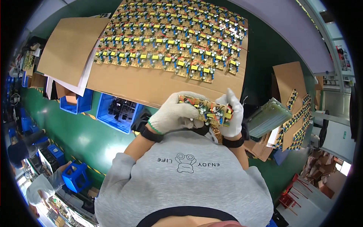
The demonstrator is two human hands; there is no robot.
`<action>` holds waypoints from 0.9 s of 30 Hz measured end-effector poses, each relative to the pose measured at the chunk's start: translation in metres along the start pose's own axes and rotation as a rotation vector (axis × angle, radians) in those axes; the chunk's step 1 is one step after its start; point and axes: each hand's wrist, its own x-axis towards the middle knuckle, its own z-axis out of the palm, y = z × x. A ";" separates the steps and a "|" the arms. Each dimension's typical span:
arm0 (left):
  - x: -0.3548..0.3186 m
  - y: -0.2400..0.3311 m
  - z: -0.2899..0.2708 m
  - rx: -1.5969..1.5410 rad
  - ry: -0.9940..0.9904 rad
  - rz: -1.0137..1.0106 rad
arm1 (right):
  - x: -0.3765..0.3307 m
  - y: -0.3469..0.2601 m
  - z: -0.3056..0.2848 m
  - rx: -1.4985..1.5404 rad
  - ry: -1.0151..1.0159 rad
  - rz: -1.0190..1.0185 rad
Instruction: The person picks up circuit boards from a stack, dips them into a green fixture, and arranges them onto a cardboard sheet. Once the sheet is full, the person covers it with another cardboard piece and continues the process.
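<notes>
In front of my chest is a strip of tan circuit boards (205,110) with yellow, blue and red parts on it. My left hand (171,112), in a knitted white glove, is closed round its left end, fingers wrapped over the edge. At the strip's right end my right hand (233,118), also gloved in white, is closed on it, with one finger pointing up. Just beyond both hands lies a flat cardboard sheet (128,84), covered at its far side by rows of similar circuit boards (159,41) with yellow blocks.
Blue crates (126,128) stand below the sheet's left side, one filled with black parts. More cardboard (72,49) leans at the left. A greenish plastic-wrapped stack (269,118) and cardboard bearing more boards (298,121) are at my right. A blue stool (75,177) and another person (41,189) are lower left.
</notes>
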 end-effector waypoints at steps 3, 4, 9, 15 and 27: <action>-0.008 0.002 -0.012 -0.002 -0.050 0.042 | 0.010 -0.004 -0.017 -0.149 -0.058 0.071; -0.012 0.008 -0.009 0.048 0.013 0.097 | 0.025 0.011 -0.028 -0.509 -0.002 -0.190; -0.016 0.018 -0.026 0.215 0.119 0.167 | 0.031 0.011 -0.018 -1.416 0.374 -0.572; -0.011 0.011 -0.031 0.132 0.092 0.184 | 0.032 0.014 -0.069 -1.258 -0.297 -0.707; -0.011 0.013 -0.027 0.157 0.096 0.168 | 0.061 0.013 -0.028 -1.188 -0.024 -0.881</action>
